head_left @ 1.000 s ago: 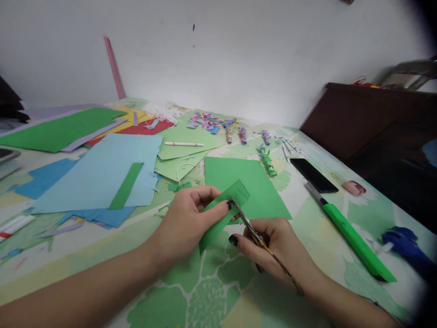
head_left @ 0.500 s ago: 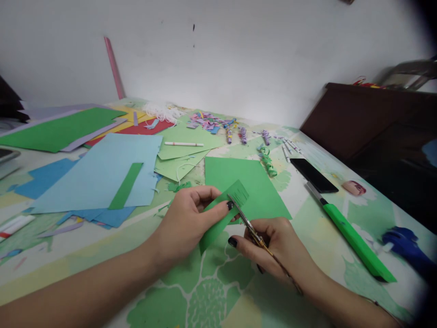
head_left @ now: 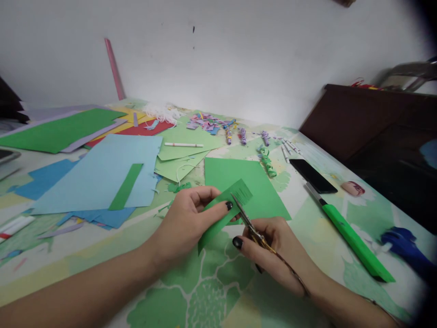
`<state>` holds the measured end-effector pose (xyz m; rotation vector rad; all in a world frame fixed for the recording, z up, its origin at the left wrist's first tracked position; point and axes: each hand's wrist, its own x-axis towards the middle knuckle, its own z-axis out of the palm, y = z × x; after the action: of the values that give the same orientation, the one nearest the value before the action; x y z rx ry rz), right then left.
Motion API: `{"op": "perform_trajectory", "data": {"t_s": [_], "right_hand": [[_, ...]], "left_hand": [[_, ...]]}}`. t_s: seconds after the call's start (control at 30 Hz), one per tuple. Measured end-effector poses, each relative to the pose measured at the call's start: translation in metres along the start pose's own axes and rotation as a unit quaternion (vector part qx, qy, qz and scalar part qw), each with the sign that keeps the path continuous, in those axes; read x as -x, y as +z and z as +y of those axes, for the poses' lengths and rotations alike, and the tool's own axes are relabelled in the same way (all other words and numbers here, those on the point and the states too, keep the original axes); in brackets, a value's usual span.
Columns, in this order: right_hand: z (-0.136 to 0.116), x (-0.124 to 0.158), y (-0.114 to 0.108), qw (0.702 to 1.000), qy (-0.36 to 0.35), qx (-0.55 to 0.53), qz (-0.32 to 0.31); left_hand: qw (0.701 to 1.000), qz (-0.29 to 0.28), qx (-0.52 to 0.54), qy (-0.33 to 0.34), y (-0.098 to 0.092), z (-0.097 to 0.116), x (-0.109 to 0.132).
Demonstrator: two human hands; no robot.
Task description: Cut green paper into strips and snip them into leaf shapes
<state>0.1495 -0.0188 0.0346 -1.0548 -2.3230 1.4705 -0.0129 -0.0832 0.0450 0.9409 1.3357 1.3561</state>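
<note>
Between the thumb and fingers of my left hand [head_left: 196, 214] is a green paper strip [head_left: 213, 234], tilted, with a row of fine parallel slits near its upper right end. My right hand [head_left: 278, 255] grips a pair of scissors [head_left: 254, 232] with gold-coloured handles. The blade tips lie at the strip's edge, just beside my left thumb. Under and beyond the strip lies a green paper sheet [head_left: 235, 171] on the table. Another green strip [head_left: 126, 187] rests on a light blue sheet [head_left: 92, 168] to the left.
At right lie a green box cutter [head_left: 357, 241] with its blade out, a black phone [head_left: 314, 175], an eraser [head_left: 353, 188] and a dark blue object [head_left: 404, 246]. Curled paper pieces [head_left: 267, 162], paper scraps [head_left: 205, 122] and white string [head_left: 162, 113] sit toward the wall.
The slits on the strip have shifted slightly right and look more spread. The scissors have turned a little, their tips now slightly higher and further right. My left hand has barely moved.
</note>
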Motion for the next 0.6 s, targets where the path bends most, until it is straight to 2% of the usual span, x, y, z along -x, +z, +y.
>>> {"op": "perform_trajectory", "data": {"t_s": [0.2, 0.6], "right_hand": [[-0.0005, 0.0019, -0.0023, 0.999, -0.011, -0.032, -0.024], [-0.0021, 0.0022, -0.0013, 0.999, -0.014, -0.037, -0.023]], "left_hand": [[1.000, 0.009, 0.015, 0.002, -0.0005, -0.0016, -0.0012], [1.000, 0.023, 0.000, 0.018, -0.0001, -0.0018, -0.0007]]}}
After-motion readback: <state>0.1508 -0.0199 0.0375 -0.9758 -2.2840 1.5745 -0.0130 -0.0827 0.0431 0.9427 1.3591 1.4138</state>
